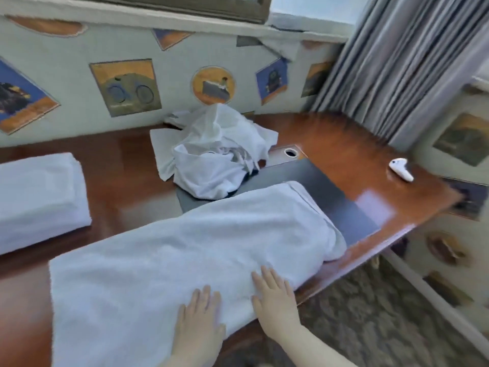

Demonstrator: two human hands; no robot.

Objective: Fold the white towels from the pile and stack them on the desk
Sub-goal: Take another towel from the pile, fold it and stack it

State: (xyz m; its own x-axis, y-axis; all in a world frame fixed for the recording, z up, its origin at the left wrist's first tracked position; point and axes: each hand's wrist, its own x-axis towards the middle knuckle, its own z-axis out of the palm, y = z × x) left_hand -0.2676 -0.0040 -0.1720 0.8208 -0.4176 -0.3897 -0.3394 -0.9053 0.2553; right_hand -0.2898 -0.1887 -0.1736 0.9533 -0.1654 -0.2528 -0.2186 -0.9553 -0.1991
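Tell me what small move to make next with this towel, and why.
Probably slide both hands apart along the towel to smooth it, then fold it across. The left hand and right hand lie flat near its front edge, and it is still a long strip, not yet compact like the stack.

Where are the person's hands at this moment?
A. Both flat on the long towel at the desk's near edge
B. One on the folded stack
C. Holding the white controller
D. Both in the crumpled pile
A: the left hand and right hand lie open-fingered on the long towel, away from the crumpled pile.
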